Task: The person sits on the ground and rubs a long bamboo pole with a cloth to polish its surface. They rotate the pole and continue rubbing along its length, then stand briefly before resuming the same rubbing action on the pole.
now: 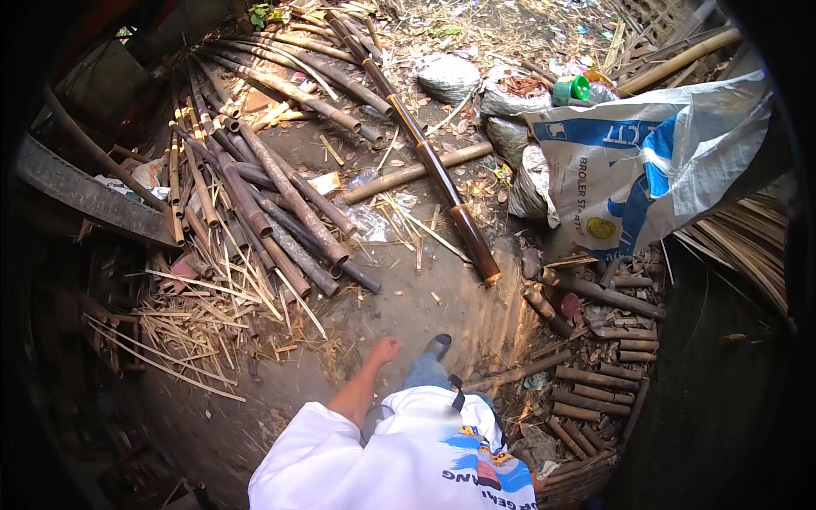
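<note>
1. Ground [425,306] is bare packed dirt, with bamboo all around it.
2. One big white-and-blue woven sack [654,161] is draped at the right, with roughly three smaller stuffed bags [449,78] just behind it, plus one green cup [578,87].
3. One heap of dark bamboo poles [272,195] on the left, too many to count properly, well over a dozen.
4. One long dark bamboo pole [433,166] lies alone across the middle, its cut end nearest the person.
5. Short cut bamboo pieces [595,382] stacked at the right, about ten.
6. Left hand [384,348]: loosely curled, empty, hanging near the ground, well apart from the long pole.
7. Right hand: not visible, can't tell.
</note>
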Action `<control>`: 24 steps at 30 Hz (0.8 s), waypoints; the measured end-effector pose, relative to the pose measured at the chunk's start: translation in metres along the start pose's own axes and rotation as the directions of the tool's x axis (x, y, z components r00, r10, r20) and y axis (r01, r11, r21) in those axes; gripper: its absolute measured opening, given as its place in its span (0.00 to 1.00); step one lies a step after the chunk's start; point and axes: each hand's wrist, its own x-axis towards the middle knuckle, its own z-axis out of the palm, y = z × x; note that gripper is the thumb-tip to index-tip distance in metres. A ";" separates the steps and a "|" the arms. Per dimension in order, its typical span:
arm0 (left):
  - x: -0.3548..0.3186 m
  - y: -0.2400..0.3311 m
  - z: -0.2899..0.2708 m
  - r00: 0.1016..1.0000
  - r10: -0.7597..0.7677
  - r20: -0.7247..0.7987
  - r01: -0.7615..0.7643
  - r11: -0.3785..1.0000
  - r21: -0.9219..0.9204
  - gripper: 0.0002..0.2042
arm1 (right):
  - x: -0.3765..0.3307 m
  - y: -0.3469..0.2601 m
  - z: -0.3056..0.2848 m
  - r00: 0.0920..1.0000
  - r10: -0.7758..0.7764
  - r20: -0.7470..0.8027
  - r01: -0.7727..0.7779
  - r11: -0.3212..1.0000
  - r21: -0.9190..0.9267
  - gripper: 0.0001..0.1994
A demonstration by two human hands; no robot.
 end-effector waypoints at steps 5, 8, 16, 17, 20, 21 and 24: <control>0.006 0.023 0.029 0.994 -0.078 0.080 0.067 0.990 0.126 0.19 | -0.013 0.061 -0.017 0.983 0.143 -0.115 -0.135 0.988 0.073 0.42; 0.008 0.041 0.048 0.994 -0.055 0.096 0.028 0.964 0.263 0.18 | -0.037 0.080 -0.040 0.981 0.162 -0.110 -0.140 0.973 0.184 0.42; -0.057 0.088 0.160 0.911 0.075 0.405 -0.168 0.965 0.200 0.19 | -0.111 0.251 -0.033 0.881 0.437 -0.179 -0.301 0.812 0.500 0.22; -0.073 0.095 0.175 0.916 0.080 0.392 -0.197 0.943 0.269 0.18 | -0.123 0.275 -0.030 0.873 0.452 -0.184 -0.290 0.783 0.551 0.20; -0.127 0.104 0.224 0.790 0.103 0.604 -0.387 0.848 0.362 0.21 | -0.167 0.332 -0.038 0.670 0.742 -0.010 -0.673 0.613 0.414 0.27; -0.142 0.105 0.234 0.731 0.111 0.673 -0.477 0.788 0.389 0.21 | -0.180 0.344 -0.043 0.632 0.775 -0.026 -0.696 0.582 0.420 0.25; -0.174 0.103 0.267 0.614 0.186 0.767 -0.735 0.489 0.470 0.19 | -0.216 0.371 -0.070 0.554 0.831 0.058 -0.748 0.465 0.473 0.30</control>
